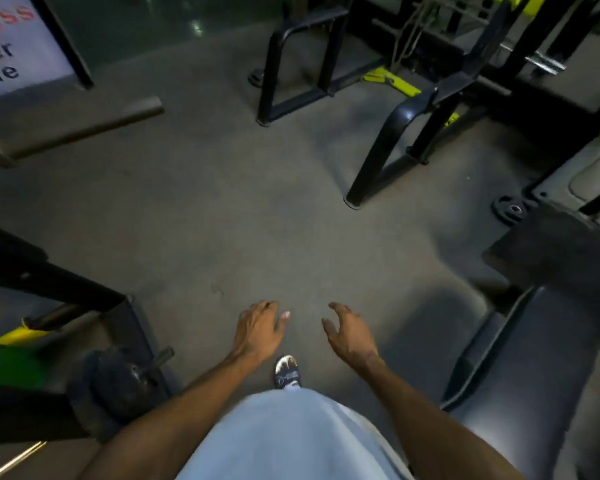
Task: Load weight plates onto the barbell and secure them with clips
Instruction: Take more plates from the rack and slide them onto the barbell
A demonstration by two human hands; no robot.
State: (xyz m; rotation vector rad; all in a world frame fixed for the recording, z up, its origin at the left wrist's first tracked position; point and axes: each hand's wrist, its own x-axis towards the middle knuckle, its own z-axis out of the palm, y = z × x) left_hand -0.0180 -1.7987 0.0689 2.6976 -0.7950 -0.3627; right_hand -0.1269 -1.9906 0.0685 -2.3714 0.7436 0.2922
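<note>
Both hands hold nothing: the left hand [257, 329] and right hand [349, 332] hang over the grey floor [222, 209], fingers loosely curled. At far left a barbell [84, 131] angles above the floor; a dark weight plate [116, 379] sits lower left, another plate [511, 209] lies at right.

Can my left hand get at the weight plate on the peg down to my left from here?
Probably yes. The left hand is empty, and bare floor lies between it and the weight plate; bending lower seems needed.
</note>
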